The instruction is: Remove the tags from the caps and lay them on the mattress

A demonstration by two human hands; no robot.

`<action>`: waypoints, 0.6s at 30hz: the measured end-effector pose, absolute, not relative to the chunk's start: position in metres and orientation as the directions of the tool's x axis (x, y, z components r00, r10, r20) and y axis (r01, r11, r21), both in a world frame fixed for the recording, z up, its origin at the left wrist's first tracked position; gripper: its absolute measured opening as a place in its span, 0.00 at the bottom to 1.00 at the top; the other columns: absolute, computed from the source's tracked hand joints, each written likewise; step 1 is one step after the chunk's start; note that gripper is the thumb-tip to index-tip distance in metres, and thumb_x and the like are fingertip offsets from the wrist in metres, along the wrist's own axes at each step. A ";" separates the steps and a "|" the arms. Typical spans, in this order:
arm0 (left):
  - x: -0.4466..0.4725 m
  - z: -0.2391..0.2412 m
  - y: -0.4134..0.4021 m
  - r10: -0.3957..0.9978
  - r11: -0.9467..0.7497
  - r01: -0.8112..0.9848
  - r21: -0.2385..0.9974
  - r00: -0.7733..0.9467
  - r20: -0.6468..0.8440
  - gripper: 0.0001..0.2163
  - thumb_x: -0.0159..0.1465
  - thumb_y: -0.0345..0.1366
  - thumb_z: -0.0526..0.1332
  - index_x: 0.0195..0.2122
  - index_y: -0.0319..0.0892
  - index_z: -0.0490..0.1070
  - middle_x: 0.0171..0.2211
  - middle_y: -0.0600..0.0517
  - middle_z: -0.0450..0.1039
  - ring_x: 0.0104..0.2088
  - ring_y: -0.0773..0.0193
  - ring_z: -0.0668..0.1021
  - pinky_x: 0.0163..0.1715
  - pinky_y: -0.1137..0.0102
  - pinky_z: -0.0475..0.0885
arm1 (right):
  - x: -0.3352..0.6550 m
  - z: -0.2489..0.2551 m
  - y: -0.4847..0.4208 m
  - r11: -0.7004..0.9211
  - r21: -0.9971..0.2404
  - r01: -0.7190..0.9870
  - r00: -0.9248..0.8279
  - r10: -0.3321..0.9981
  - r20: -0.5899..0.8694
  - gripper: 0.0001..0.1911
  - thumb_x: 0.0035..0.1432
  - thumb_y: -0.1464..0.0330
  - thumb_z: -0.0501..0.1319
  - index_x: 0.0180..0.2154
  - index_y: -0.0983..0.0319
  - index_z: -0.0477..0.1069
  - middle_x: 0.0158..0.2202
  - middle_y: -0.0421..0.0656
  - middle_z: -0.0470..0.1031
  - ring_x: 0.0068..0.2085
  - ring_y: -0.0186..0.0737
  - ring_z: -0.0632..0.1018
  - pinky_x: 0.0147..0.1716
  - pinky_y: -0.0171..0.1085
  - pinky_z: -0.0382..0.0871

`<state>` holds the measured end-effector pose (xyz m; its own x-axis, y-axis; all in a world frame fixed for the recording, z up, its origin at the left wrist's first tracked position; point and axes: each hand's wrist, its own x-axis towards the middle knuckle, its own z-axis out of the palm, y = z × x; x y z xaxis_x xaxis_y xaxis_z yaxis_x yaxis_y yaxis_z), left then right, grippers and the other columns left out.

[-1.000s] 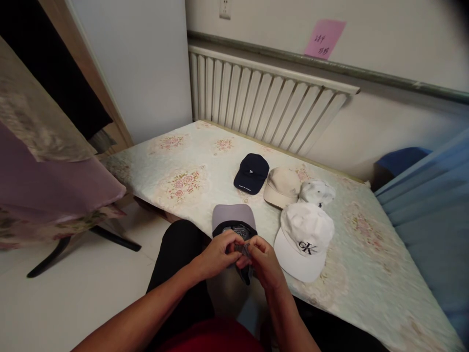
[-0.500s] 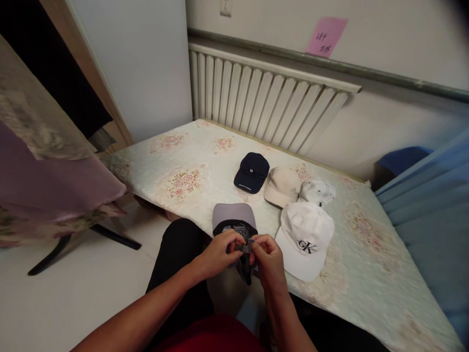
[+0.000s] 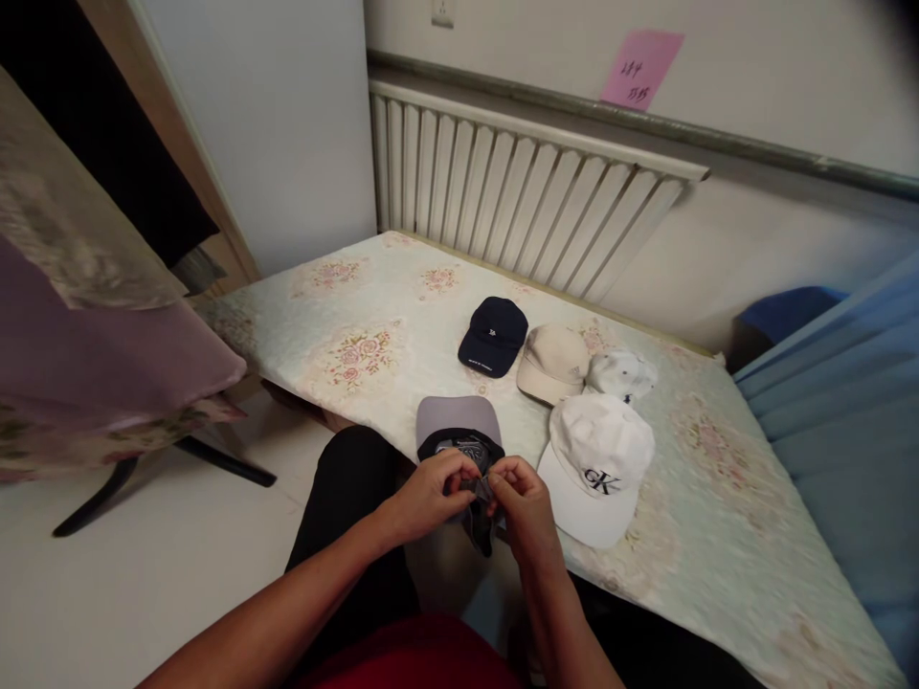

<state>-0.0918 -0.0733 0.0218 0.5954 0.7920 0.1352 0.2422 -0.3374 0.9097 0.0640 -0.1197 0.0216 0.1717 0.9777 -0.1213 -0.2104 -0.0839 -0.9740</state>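
Observation:
A grey baseball cap (image 3: 458, 418) lies upside down at the near edge of the bed, brim pointing away from me and its dark inside showing. My left hand (image 3: 435, 493) pinches the cap's back strap (image 3: 482, 486) from the left. From the right, my right hand (image 3: 523, 493) pinches the same strap between thumb and forefinger. The fingers partly hide the strap and its fastening. Just right of my hands rests a white cap (image 3: 599, 464) with black letters. Beyond it are a small white cap (image 3: 623, 371), a beige cap (image 3: 552, 364) and a navy cap (image 3: 494, 335).
The caps sit on a bed (image 3: 402, 316) with a floral cover. A white radiator (image 3: 517, 191) lines the wall behind it. A blue curtain (image 3: 847, 411) hangs at the right. Clothes (image 3: 107, 354) drape over a chair on the left.
The fingers of my right hand have shifted slightly on the strap, and the strap's end now stands out less between the hands. The caps on the bed have not moved.

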 end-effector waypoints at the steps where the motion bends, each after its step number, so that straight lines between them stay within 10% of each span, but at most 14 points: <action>1: -0.092 0.021 -0.073 0.791 -0.333 0.240 0.912 0.597 0.132 0.08 0.54 0.27 0.59 0.36 0.41 0.69 0.27 0.57 0.61 0.27 0.70 0.66 0.30 0.74 0.61 | 0.064 0.021 -0.119 -0.082 -0.974 -0.209 0.175 0.977 -0.120 0.07 0.48 0.66 0.64 0.29 0.59 0.67 0.21 0.33 0.68 0.19 0.29 0.66 0.19 0.30 0.59; 18: -0.088 0.017 -0.074 0.802 -0.357 0.283 0.890 0.581 0.137 0.07 0.53 0.27 0.58 0.33 0.40 0.69 0.26 0.57 0.61 0.25 0.70 0.65 0.27 0.74 0.60 | 0.064 0.023 -0.117 -0.140 -0.990 0.006 0.208 0.969 -0.135 0.04 0.46 0.68 0.61 0.25 0.60 0.66 0.19 0.33 0.67 0.20 0.32 0.70 0.20 0.32 0.63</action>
<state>-0.0878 -0.0736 0.0174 0.5815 0.8019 0.1370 0.2827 -0.3571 0.8903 0.0641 -0.1171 0.0230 0.2082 0.9687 -0.1354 0.0062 -0.1397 -0.9902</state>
